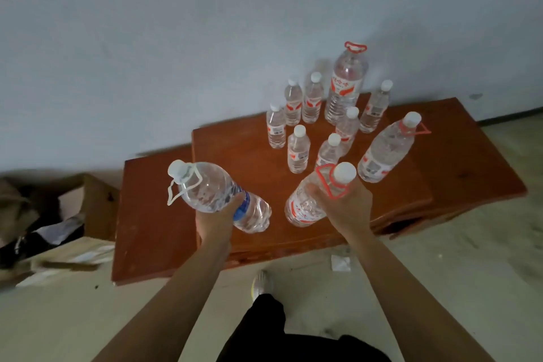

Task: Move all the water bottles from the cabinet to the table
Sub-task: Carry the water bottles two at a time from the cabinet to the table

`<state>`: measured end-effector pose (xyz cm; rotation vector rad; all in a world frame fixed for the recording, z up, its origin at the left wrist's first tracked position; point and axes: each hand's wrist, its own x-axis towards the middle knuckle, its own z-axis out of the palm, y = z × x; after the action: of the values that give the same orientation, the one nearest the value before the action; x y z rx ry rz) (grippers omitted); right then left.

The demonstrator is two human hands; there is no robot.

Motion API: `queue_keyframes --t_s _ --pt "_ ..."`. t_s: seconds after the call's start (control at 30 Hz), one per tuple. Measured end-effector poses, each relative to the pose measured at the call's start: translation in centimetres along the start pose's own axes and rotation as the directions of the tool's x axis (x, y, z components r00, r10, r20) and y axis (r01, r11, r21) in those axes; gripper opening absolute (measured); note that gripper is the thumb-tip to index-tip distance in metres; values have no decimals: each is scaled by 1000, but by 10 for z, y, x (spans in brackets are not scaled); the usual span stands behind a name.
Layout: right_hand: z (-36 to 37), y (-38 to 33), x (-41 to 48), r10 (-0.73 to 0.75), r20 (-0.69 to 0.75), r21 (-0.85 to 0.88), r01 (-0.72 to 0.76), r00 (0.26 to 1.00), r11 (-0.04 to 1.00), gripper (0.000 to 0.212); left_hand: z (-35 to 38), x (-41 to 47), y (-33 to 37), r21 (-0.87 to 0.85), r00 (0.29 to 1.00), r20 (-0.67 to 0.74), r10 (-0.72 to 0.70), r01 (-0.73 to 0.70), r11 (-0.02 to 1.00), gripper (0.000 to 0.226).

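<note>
Clear bottles (pixel 298 149) carry red-and-white labels and white caps on a reddish-brown table (pixel 241 144).

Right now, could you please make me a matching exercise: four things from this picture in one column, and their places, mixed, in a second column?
Things:
1 blue-label bottle
2 tallest bottle
3 nearest red-handle bottle
4 cardboard box

Places:
a on the floor
b in the right hand
c on the table, by the wall
d in the left hand

Pairs: 1-d, 2-c, 3-b, 4-a
</note>
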<state>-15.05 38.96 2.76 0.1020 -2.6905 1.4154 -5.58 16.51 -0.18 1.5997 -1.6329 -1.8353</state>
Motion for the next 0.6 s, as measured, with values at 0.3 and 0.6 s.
queue_keyframes --t_s 0.3,0.6 --pt "-75 -28 -55 -277 156 169 250 948 953 53 -60 -173 -24 -306 943 -271 195 -276 911 66" --pt "-80 -89 -180 -491 406 349 365 771 863 43 -181 -311 -81 -368 787 -609 101 -393 843 74"
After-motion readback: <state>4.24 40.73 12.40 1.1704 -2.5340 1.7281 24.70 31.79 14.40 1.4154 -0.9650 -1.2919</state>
